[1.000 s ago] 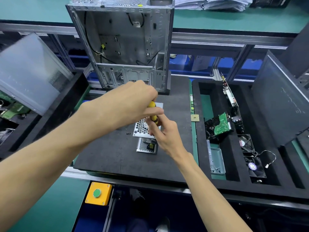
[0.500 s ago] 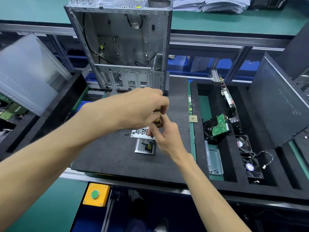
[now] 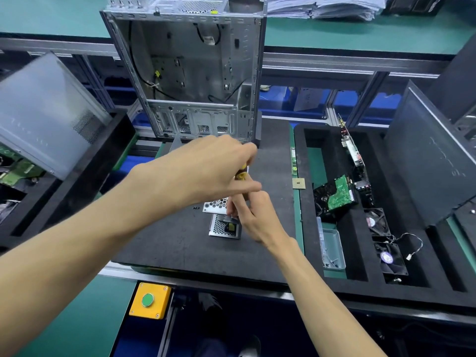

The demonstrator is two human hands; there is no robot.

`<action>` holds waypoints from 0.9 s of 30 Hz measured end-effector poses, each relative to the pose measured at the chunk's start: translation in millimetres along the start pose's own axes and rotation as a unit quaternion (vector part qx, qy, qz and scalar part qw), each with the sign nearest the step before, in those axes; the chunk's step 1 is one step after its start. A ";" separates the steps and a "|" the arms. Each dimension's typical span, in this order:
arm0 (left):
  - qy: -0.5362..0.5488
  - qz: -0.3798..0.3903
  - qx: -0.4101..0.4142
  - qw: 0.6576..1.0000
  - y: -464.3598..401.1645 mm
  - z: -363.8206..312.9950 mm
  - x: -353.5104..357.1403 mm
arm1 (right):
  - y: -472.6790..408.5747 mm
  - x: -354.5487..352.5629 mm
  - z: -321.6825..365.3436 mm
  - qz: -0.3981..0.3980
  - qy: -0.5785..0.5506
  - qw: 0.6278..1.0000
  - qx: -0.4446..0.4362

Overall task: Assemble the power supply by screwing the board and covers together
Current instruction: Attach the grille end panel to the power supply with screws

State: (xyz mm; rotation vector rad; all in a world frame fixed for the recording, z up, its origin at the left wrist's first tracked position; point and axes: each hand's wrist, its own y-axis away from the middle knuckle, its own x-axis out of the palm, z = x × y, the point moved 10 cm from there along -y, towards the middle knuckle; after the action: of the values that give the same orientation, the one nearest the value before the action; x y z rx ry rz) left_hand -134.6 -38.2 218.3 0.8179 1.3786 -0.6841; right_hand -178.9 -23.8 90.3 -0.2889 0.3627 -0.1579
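From my remote seat, at the far left a grey side panel (image 3: 49,112) leans tilted in a black foam tray (image 3: 85,173). Below the near edge of the black work mat (image 3: 164,243), toward its left corner, sits a yellow box with a green button (image 3: 150,300). My left hand (image 3: 206,171) reaches in over the mat's middle, fingers curled round the yellow handle of a screwdriver (image 3: 240,173), which shows only between the knuckles. Behind it, at the mat's far edge, an open computer case (image 3: 190,73) stands upright. Under the hands, near the mat's centre, lie the power supply's perforated cover (image 3: 215,204) and, just nearer me, the power supply body (image 3: 224,226) with its mesh side up; a small dark screw (image 3: 196,208) lies just left of the cover. My right hand (image 3: 253,215) comes in from the near right, fingertips pinched low on the screwdriver's shaft above the supply; I cannot tell whether the tip touches it. Near the mat's right edge a small square chip (image 3: 298,183) rests. The foam tray on the right (image 3: 304,161) holds a hard drive with green board (image 3: 337,194), a clear plastic box (image 3: 332,243), two fans (image 3: 386,240) and a dark panel (image 3: 432,155) leaning at its far right.
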 end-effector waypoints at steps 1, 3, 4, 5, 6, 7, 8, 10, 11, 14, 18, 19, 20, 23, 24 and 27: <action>-0.020 -0.006 -0.020 1.000 -0.7 5.8 -0.2 | 0.1 0.4 1.2 0.000 0.004 1.000 -0.001; 0.004 0.002 -0.008 1.000 -1.8 5.4 2.1 | 0.0 1.3 6.1 0.003 0.008 1.000 -0.011; 0.026 0.015 0.012 0.999 -1.8 2.2 3.4 | -0.2 0.8 6.6 0.000 0.008 1.000 -0.015; 0.041 0.028 0.029 0.998 -1.2 -0.4 4.2 | -0.5 0.0 6.5 -0.003 0.008 1.000 -0.013; 0.050 0.031 0.034 0.998 -0.2 -1.5 3.6 | -0.4 0.2 5.8 -0.001 0.003 1.000 -0.009; 0.053 0.022 0.027 0.998 0.5 -0.6 1.7 | -0.5 0.7 5.2 0.004 0.000 1.000 -0.005; 0.047 0.004 0.009 0.999 0.4 2.6 -0.8 | -0.3 1.6 3.2 0.007 0.001 1.000 -0.002; 0.006 -0.015 -0.033 0.999 0.1 11.0 -3.3 | -0.2 2.6 2.0 0.013 0.012 1.000 0.001; -0.004 -0.011 -0.033 0.999 -0.6 11.8 -2.8 | -0.7 2.8 3.4 0.014 0.012 1.000 -0.001; 0.051 0.018 0.031 0.998 -0.3 0.4 0.5 | -1.6 -1.0 5.7 0.002 0.003 1.000 -0.003; 0.065 0.013 0.027 0.997 2.0 -3.6 2.3 | -0.2 -1.0 -0.5 0.005 0.002 1.000 0.010; 0.036 -0.003 -0.003 0.999 0.5 2.3 2.4 | -0.1 -0.4 -0.4 0.008 0.009 1.000 0.009; 0.010 -0.016 -0.031 0.999 -0.6 8.7 0.7 | 0.0 0.4 1.2 0.010 0.011 1.000 0.006; 0.033 -0.014 -0.007 0.999 -1.5 7.3 -1.2 | -0.9 2.0 8.3 0.013 0.007 1.000 -0.006; 0.056 -0.001 0.018 0.998 -1.0 3.7 -0.4 | -1.0 0.7 6.9 0.008 0.006 1.000 -0.004; 0.076 -0.002 0.029 0.997 0.8 -1.5 -2.6 | -1.0 0.9 1.0 0.012 -0.009 1.000 0.015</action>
State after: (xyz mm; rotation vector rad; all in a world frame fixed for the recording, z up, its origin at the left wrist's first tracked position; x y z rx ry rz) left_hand -135.0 -36.5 220.9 0.9294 1.5038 -0.6781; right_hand -177.8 -24.7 91.2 -0.2565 0.3458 -0.1379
